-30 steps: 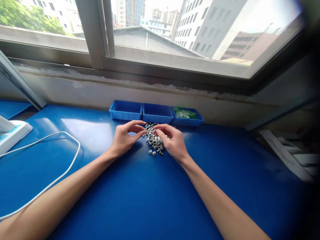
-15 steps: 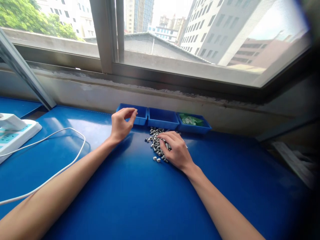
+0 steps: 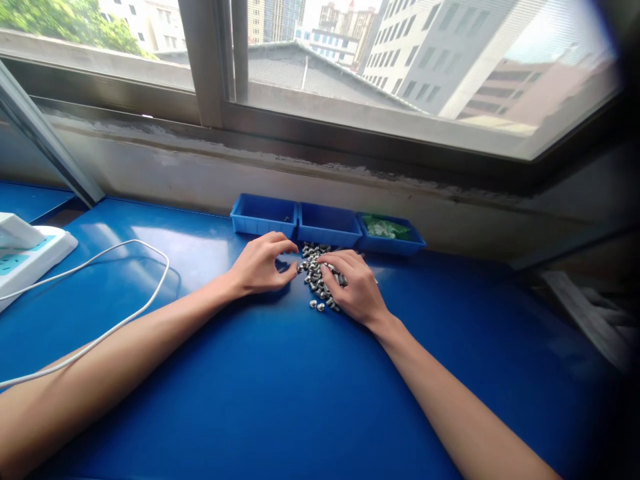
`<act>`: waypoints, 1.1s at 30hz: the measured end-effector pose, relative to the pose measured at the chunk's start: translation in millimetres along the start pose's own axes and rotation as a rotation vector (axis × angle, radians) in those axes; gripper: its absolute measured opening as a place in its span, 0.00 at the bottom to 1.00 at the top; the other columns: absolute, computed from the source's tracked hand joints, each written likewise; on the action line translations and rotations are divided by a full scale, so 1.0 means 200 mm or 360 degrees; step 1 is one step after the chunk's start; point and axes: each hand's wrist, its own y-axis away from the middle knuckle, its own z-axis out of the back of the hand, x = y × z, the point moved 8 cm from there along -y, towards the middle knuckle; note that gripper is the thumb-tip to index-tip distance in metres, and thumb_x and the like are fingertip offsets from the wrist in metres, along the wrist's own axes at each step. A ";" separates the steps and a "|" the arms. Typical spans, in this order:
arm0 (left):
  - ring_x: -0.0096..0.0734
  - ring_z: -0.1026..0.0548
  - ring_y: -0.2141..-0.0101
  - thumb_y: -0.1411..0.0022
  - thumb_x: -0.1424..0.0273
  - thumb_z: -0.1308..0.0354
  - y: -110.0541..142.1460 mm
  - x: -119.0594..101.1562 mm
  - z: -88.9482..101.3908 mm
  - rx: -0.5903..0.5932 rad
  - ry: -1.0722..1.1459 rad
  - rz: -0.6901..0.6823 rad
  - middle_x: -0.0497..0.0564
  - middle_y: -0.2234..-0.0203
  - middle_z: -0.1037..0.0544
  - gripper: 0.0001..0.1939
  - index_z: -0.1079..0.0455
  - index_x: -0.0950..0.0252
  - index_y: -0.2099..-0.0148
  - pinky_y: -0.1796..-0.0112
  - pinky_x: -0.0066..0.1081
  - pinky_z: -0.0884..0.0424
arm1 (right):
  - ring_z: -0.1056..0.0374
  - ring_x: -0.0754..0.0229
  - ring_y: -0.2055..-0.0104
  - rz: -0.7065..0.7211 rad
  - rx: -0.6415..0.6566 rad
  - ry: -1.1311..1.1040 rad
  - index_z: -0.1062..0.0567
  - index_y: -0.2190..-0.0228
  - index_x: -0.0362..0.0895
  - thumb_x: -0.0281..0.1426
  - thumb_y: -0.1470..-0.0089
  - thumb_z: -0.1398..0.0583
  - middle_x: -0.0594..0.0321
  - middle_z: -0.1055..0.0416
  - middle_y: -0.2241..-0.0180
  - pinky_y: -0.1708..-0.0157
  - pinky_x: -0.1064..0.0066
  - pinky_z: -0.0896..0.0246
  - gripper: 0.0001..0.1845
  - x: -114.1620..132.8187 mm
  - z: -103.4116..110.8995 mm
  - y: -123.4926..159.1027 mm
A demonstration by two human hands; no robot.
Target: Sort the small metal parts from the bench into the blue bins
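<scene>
A heap of small metal screws (image 3: 315,277) lies on the blue table, with two shiny round-headed pieces (image 3: 317,305) just in front of it. At the heap's left edge is my left hand (image 3: 265,265), thumb and fingers apart, nothing visible between them. My right hand (image 3: 356,287) rests over the heap's right side, fingers curved and thumb slightly apart from them; it covers part of the screws. Behind the heap stand a left blue bin (image 3: 263,225) with a small dark piece inside, a middle blue bin (image 3: 327,235), and a right blue bin (image 3: 395,247) holding a green-and-clear plastic bag (image 3: 384,227).
A white power strip (image 3: 45,257) sits at the far left. Its white cable (image 3: 167,267) loops over the table and across my left forearm. The window wall (image 3: 165,170) rises behind the bins, and pale blurred objects (image 3: 585,320) lie at the right edge.
My left hand went from the heap to the left bin, fingers pinched, then came back to the heap with fingers apart. A small piece now shows in that bin. My right hand stayed at the heap.
</scene>
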 end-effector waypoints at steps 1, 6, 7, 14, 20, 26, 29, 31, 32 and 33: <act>0.38 0.24 0.62 0.42 0.68 0.41 0.00 0.00 -0.01 0.0029 -0.0019 0.0000 0.54 0.63 0.21 0.11 0.23 0.64 0.57 0.59 0.34 0.28 | 0.28 0.50 0.54 0.0001 0.0000 -0.0006 0.23 0.59 0.46 0.28 0.38 0.42 0.56 0.22 0.58 0.52 0.54 0.33 0.09 0.00 0.00 0.00; 0.37 0.24 0.64 0.43 0.72 0.43 0.01 0.00 -0.05 0.0164 -0.0075 -0.0036 0.53 0.65 0.22 0.07 0.23 0.64 0.63 0.61 0.34 0.29 | 0.28 0.51 0.55 -0.0016 -0.0053 -0.0036 0.23 0.59 0.46 0.28 0.38 0.42 0.57 0.21 0.59 0.52 0.55 0.32 0.08 0.00 0.02 0.00; 0.37 0.24 0.64 0.43 0.73 0.43 0.01 0.00 -0.06 0.0167 -0.0088 -0.0036 0.53 0.66 0.22 0.07 0.24 0.63 0.64 0.61 0.34 0.29 | 0.28 0.51 0.55 -0.0023 -0.0058 -0.0037 0.23 0.60 0.46 0.28 0.38 0.42 0.57 0.21 0.59 0.53 0.55 0.32 0.08 0.00 0.02 0.00; 0.41 0.24 0.58 0.41 0.70 0.43 0.01 -0.05 -0.04 0.0166 -0.0119 -0.0145 0.55 0.60 0.22 0.15 0.26 0.65 0.52 0.56 0.36 0.28 | 0.28 0.51 0.55 -0.0030 -0.0051 -0.0040 0.22 0.60 0.45 0.29 0.38 0.42 0.57 0.21 0.59 0.52 0.55 0.33 0.08 -0.01 0.02 0.00; 0.41 0.24 0.57 0.41 0.68 0.42 0.00 -0.06 -0.06 0.0304 -0.0068 -0.0192 0.56 0.59 0.22 0.15 0.25 0.64 0.52 0.55 0.35 0.28 | 0.28 0.52 0.55 -0.0043 -0.0024 -0.0053 0.23 0.59 0.45 0.29 0.37 0.42 0.57 0.21 0.59 0.51 0.56 0.33 0.08 -0.01 0.01 0.00; 0.27 0.28 0.73 0.47 0.74 0.41 -0.12 -0.02 -0.09 0.0624 0.0104 -0.0122 0.50 0.72 0.24 0.09 0.22 0.66 0.63 0.70 0.25 0.32 | 0.28 0.51 0.54 -0.0025 -0.0019 -0.0093 0.22 0.60 0.45 0.30 0.37 0.42 0.56 0.21 0.59 0.51 0.56 0.33 0.08 0.00 0.01 0.00; 0.25 0.29 0.75 0.49 0.76 0.41 -0.17 -0.04 -0.11 0.0759 0.0084 -0.0179 0.48 0.77 0.25 0.04 0.25 0.67 0.70 0.71 0.24 0.35 | 0.28 0.51 0.55 -0.0027 -0.0026 -0.0102 0.22 0.60 0.45 0.30 0.37 0.42 0.56 0.22 0.59 0.51 0.55 0.32 0.08 0.00 0.01 0.00; 0.25 0.29 0.75 0.50 0.77 0.41 -0.17 -0.03 -0.11 0.0774 0.0129 -0.0151 0.47 0.77 0.25 0.03 0.26 0.67 0.71 0.71 0.24 0.35 | 0.28 0.51 0.55 -0.0031 -0.0028 -0.0107 0.23 0.60 0.46 0.29 0.37 0.43 0.57 0.22 0.59 0.51 0.55 0.32 0.08 -0.01 0.01 0.00; 0.25 0.29 0.75 0.50 0.77 0.41 -0.17 -0.02 -0.10 0.0766 0.0169 -0.0122 0.48 0.76 0.24 0.03 0.27 0.67 0.71 0.71 0.23 0.34 | 0.28 0.51 0.55 -0.0032 -0.0031 -0.0109 0.23 0.60 0.46 0.29 0.37 0.43 0.57 0.22 0.59 0.51 0.55 0.32 0.08 -0.01 0.01 0.00; 0.25 0.28 0.74 0.51 0.78 0.42 -0.15 -0.01 -0.10 0.0748 0.0217 -0.0096 0.48 0.75 0.23 0.04 0.26 0.67 0.70 0.71 0.23 0.33 | 0.28 0.51 0.55 -0.0031 -0.0031 -0.0111 0.23 0.60 0.46 0.29 0.38 0.43 0.57 0.22 0.59 0.52 0.55 0.32 0.08 -0.01 0.02 0.00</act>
